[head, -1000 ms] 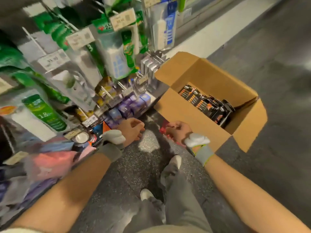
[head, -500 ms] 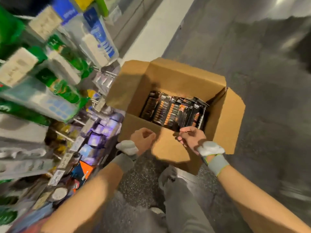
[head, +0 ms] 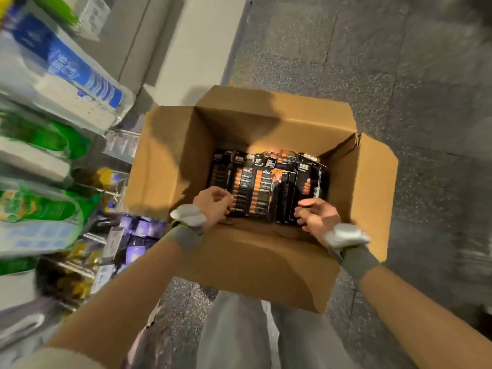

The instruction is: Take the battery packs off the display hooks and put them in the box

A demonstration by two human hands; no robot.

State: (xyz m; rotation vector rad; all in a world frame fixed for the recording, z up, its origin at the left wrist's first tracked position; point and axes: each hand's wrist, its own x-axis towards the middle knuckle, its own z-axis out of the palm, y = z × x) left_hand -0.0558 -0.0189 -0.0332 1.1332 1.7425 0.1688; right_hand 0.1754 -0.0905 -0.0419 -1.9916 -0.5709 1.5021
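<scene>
In the box [head: 165, 161]: battery packs [head: 261, 182] in a row — floor strip nearside.
Left hand [head: 213, 205]: curled, grip unclear.
Right hand [head: 318, 217]: battery packs pinched.

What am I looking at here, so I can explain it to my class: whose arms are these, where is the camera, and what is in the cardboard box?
There is no machine. A person wears a camera on the head, so this single view looks down along their own arms. Both wrists carry grey wristbands. On the shop floor stands an open cardboard box with black-and-orange battery packs lined up inside. The right hand curls thumb and fingers round the packs at the right end. The left hand touches the left end with curled fingers, but its grip is unclear. Blurred shelves of goods are on the left.
</scene>
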